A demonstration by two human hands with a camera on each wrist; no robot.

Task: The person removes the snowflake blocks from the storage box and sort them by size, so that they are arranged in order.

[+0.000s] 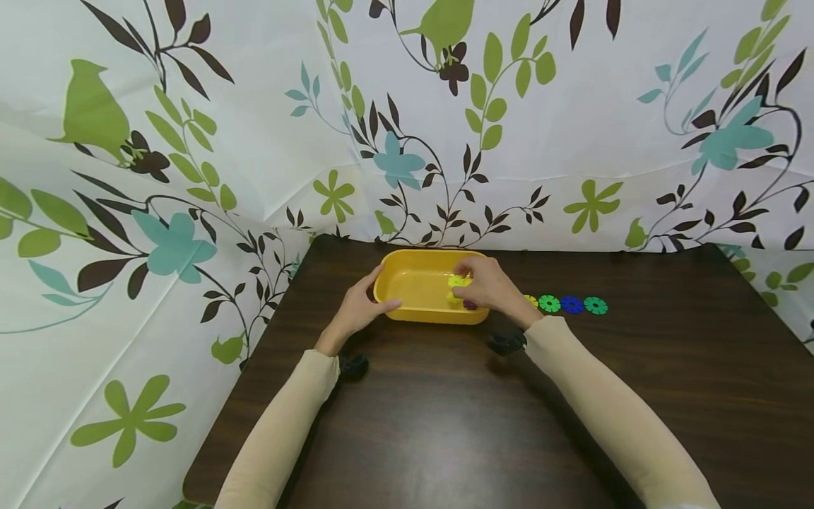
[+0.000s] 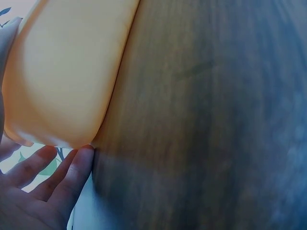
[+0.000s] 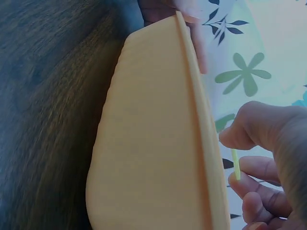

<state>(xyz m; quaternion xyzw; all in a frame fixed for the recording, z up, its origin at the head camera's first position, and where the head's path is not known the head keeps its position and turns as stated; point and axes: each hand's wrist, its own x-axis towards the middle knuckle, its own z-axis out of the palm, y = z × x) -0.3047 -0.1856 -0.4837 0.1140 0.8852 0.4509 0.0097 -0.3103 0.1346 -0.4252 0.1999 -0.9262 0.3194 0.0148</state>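
Note:
A yellow plastic tub (image 1: 432, 314) sits near the far edge of the table. My left hand (image 1: 357, 309) holds its left end, the thumb at the front rim and the fingers along the outer side; in the left wrist view, fingertips (image 2: 85, 152) touch the tub wall. Over the tub's right end, my right hand (image 1: 491, 284) pinches a thin yellow-green disc (image 3: 236, 164), seen edge-on in the right wrist view. Beneath that hand, yellow notched discs (image 1: 454, 300) and a purple disc (image 1: 469, 305) show in the tub, partly hidden by the fingers.
Right of the tub runs a row of flat notched discs: a yellow one (image 1: 531, 300) partly behind my right wrist, a green one (image 1: 550, 304), a blue one (image 1: 571, 305) and another green one (image 1: 596, 305). A patterned cloth (image 1: 407, 205) hangs behind the dark wooden table (image 1: 432, 424).

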